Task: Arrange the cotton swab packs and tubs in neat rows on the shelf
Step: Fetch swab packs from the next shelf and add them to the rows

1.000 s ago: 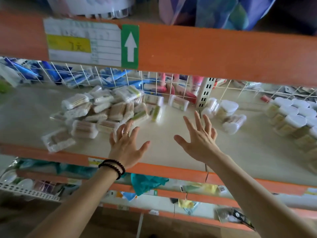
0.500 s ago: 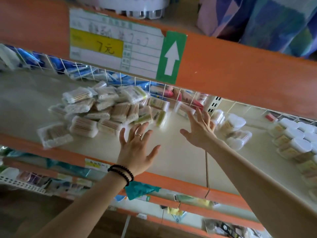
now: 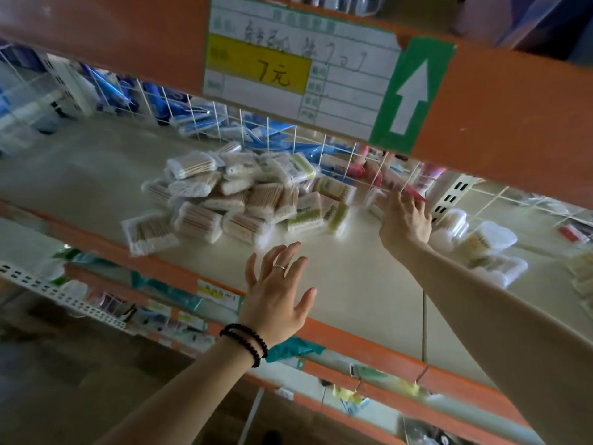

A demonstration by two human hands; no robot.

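Shop shelving, orange steel beams, pale shelf board (image 3: 353, 284) at chest height, seen from the head camera. Left hand (image 3: 276, 290) hovers over the front part of the board, fingers straight and spread, palm down, holding nothing; a ring on one finger, a double strand of black beads (image 3: 245, 343) at the wrist. Right hand (image 3: 405, 221) is extended farther back, fingers straight and fanned, fingertips at a small clear pack (image 3: 373, 200) near the white wire grid (image 3: 288, 136) at the rear; contact with that pack cannot be told, image blurred there. No object gripped by either hand. Cotton swab packs (image 3: 231, 200) lie in a loose, unsorted heap left of the right hand and behind the left hand, some overlapping, some tilted; wooden-stick packs to the front, green-labelled packs (image 3: 305, 216) on the heap's right edge. One flat pack (image 3: 149, 232) lies at the heap's front left, close to the shelf edge. Cotton swab tubs (image 3: 487, 242) with white lids lie toppled right of the right forearm; more tubs at the far right edge, blurred. Overhead beam carries a price label (image 3: 298, 75) with a yellow field and a green sticker with a white up-arrow (image 3: 412, 94). Blue packaged goods behind the grid. Lower shelves hold mixed items, not identifiable.
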